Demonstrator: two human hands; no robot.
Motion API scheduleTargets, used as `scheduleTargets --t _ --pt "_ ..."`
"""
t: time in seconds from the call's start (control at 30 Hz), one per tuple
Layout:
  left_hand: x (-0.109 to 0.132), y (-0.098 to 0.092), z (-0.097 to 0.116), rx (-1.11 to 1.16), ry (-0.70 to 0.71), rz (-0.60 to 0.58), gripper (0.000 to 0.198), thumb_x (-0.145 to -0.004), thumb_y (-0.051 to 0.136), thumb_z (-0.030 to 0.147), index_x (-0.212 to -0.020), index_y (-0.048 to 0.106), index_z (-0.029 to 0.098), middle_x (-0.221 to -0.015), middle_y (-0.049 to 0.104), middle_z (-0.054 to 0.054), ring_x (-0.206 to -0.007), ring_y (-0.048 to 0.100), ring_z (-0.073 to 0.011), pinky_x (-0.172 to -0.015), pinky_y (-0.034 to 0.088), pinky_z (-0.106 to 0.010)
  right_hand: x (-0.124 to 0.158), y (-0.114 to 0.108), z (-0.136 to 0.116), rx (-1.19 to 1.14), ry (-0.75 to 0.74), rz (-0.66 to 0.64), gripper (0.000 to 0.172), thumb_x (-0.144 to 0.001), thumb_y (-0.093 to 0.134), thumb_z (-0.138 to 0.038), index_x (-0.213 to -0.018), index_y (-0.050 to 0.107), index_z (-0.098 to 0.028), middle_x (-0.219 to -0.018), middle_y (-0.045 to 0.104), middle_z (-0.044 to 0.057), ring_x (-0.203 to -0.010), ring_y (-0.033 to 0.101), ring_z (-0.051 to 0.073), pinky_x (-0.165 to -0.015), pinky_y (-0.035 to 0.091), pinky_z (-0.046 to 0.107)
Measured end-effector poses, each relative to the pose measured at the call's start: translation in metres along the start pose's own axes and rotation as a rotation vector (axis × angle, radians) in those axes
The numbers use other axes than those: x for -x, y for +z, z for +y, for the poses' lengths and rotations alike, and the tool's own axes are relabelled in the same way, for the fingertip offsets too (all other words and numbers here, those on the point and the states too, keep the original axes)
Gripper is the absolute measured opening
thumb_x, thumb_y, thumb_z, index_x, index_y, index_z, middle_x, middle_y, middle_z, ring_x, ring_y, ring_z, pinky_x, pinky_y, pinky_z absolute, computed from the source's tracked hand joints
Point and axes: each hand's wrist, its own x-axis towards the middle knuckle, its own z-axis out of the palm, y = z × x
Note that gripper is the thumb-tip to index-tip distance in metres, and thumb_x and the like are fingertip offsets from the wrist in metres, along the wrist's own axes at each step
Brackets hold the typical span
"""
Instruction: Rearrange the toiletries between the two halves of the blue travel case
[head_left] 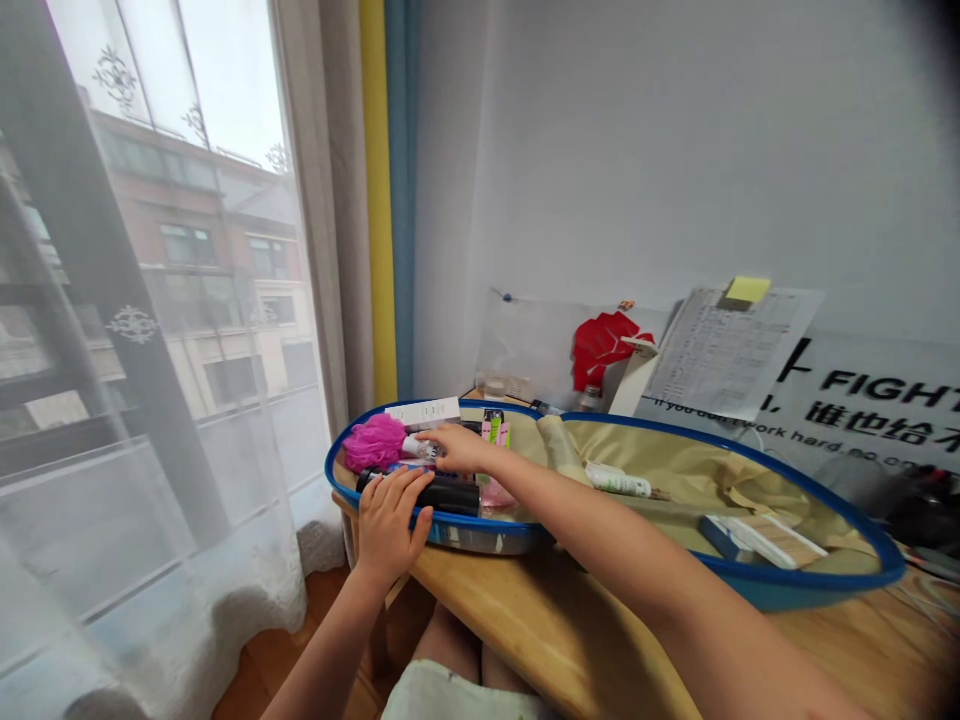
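An unzipped case with blue edging [469, 530] lies spread in two halves on the wooden table. My left hand [394, 515] rests over the near rim of its left half, fingers lying across a black cylinder [450, 495] and thumb apart. My right hand [459, 448] reaches into the same half, its fingers on a white tube [421, 448] beside a magenta bath puff [373, 443]; the far fingers are partly hidden. Behind them lies a long white box [424, 412]. A pink and green package [496, 430] is to the right of my right hand.
The case's right half holds a white and green tube [617, 480] and a blue and white box [761, 540]. A paper sheet [731, 350] and a red object [606, 348] stand behind it. A sheer curtain [187, 450] hangs at the left. The wooden table [540, 600] extends in front.
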Motion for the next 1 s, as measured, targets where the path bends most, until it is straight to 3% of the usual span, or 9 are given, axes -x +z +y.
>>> scheduleTargets --t 0.27,0.57,0.7,0.83,1.0 --pt "0.000 -0.002 0.003 0.014 -0.028 -0.014 0.035 -0.091 0.037 0.031 -0.119 0.057 0.022 -0.115 0.064 -0.007 -0.112 0.053 -0.0228 -0.101 0.027 -0.040 -0.029 0.003 -0.002 0.060 -0.032 -0.052 0.053 -0.070 0.060 -0.012 -0.122 0.057 -0.018 -0.121 0.062 0.012 -0.110 0.057 0.026 -0.090 0.042 0.034" --pt "0.000 -0.003 0.004 0.011 -0.042 -0.006 0.036 -0.091 0.038 0.032 -0.118 0.059 0.022 -0.115 0.065 -0.007 -0.111 0.053 -0.0236 -0.100 0.027 -0.041 -0.025 0.008 -0.003 -0.034 -0.009 -0.070 0.053 -0.073 0.058 -0.009 -0.126 0.055 -0.012 -0.136 0.049 0.017 -0.122 0.050 0.022 -0.100 0.038 0.030" --pt "0.000 -0.003 0.004 0.012 -0.046 -0.012 0.036 -0.091 0.037 0.032 -0.118 0.059 0.022 -0.114 0.065 -0.007 -0.111 0.054 -0.0232 -0.100 0.027 -0.041 -0.018 -0.008 0.002 -0.090 0.037 0.000 0.054 -0.077 0.058 -0.016 -0.131 0.050 -0.012 -0.137 0.050 0.013 -0.125 0.046 0.018 -0.103 0.035 0.027" --pt "0.000 -0.003 0.004 0.018 -0.044 -0.017 0.036 -0.091 0.037 0.032 -0.118 0.059 0.021 -0.115 0.065 -0.007 -0.112 0.053 -0.0234 -0.100 0.028 -0.041 0.010 -0.047 0.039 -0.116 0.193 0.094 0.042 -0.086 0.046 -0.022 -0.127 0.053 -0.017 -0.128 0.058 0.008 -0.108 0.057 0.012 -0.093 0.042 0.023" --pt "0.001 -0.002 0.003 0.025 -0.054 -0.028 0.035 -0.091 0.038 0.032 -0.119 0.058 0.022 -0.116 0.064 -0.007 -0.113 0.053 -0.0235 -0.101 0.027 -0.041 0.083 -0.088 0.116 -0.030 0.541 0.149 0.034 -0.090 0.036 -0.024 -0.112 0.061 -0.014 -0.096 0.070 0.008 -0.079 0.064 0.013 -0.075 0.047 0.024"
